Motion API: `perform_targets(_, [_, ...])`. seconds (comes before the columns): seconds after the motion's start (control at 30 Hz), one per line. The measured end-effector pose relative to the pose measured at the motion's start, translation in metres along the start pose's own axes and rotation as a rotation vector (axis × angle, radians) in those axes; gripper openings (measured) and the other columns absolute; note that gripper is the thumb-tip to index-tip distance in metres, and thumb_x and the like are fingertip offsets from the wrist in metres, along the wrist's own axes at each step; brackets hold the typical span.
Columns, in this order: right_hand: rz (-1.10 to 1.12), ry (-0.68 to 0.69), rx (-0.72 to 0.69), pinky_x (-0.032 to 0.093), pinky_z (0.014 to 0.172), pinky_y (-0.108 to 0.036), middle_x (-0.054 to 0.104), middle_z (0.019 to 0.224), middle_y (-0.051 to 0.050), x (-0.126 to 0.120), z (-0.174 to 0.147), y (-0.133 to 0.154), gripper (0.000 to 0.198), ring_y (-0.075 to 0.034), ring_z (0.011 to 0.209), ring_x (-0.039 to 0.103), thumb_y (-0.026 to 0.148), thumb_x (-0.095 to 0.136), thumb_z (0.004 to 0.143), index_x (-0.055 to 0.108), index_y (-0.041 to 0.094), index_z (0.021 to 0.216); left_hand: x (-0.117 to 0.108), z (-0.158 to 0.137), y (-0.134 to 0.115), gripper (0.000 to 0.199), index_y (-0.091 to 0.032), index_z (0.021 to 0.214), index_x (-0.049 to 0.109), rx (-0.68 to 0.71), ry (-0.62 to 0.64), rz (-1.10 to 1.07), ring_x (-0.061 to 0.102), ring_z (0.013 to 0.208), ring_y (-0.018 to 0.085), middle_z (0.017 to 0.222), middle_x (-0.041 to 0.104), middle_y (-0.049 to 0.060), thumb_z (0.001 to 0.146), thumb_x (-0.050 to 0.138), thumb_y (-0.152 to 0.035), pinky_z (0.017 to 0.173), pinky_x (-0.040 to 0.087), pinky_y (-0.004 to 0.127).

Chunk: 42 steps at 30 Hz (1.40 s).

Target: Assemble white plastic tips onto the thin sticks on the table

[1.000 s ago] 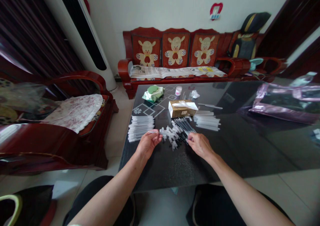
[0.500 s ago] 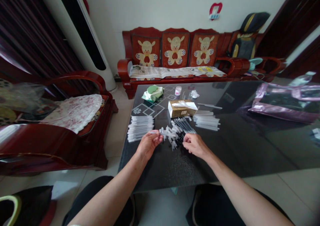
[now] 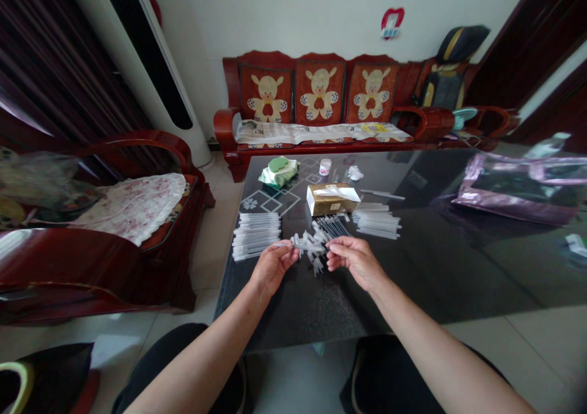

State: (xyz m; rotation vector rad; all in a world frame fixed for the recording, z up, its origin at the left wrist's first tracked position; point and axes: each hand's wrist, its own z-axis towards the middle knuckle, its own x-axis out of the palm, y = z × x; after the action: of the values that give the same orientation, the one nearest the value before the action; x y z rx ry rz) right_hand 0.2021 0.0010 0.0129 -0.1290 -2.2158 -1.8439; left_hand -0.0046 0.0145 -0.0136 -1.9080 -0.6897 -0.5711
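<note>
While one tube stack (image 3: pixel 255 236) lies left and another stack (image 3: pixel 376 221) right, the left hand (image 3: pixel 274 263) pinches one tube (image 3: pixel 300 246); the right hand (image 3: pixel 355 260) has fingertips nearly meeting, contents unclear.

1 head view down over table (image 3: pixel 440 255)

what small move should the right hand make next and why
Perhaps ease the right hand left toward the slim tube: the left hand holds it crosswise, and the right hand is close by. Whether that hand pinches anything is too small to tell.
</note>
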Motion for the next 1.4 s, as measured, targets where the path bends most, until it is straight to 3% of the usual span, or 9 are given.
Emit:
perform_targets(0.17, [0.044, 0.021, 0.024, 0.058, 0.055, -0.031, 0.070, 0.066, -0.005, 0.004, 0.000, -0.001, 0.025, -0.017, 0.055, 0.067, 0.026, 0.076, 0.066, 0.063, 0.012, 0.082, 0.000, 0.001, 0.000, 0.010, -0.008, 0.077, 0.064, 0.007, -0.010, -0.005, 0.068, 0.062, 0.014, 0.066, 0.067, 0.005, 0.074, 0.061, 0.001, 0.062, 0.059, 0.021])
perform_targets(0.97, [0.040, 0.028, 0.032, 0.058, 0.056, -0.031, 0.071, 0.067, -0.006, 0.007, 0.001, -0.005, 0.025, -0.018, 0.056, 0.068, 0.026, 0.076, 0.066, 0.062, 0.013, 0.081, 0.002, -0.002, 0.001, 0.010, -0.009, 0.076, 0.064, 0.017, 0.028, 0.018, 0.068, 0.062, 0.013, 0.066, 0.066, 0.004, 0.072, 0.064, 0.000, 0.063, 0.058, 0.021])
perform_targets(1.4, [-0.002, -0.010, 0.026, 0.058, 0.050, -0.030, 0.070, 0.065, -0.007, 0.005, 0.005, -0.010, 0.026, -0.018, 0.052, 0.067, 0.033, 0.075, 0.069, 0.063, 0.012, 0.079, 0.006, -0.006, 0.003, 0.021, -0.012, 0.076, 0.063, 0.159, 0.059, 0.076, 0.067, 0.063, 0.012, 0.066, 0.066, 0.001, 0.063, 0.078, -0.012, 0.066, 0.056, 0.023])
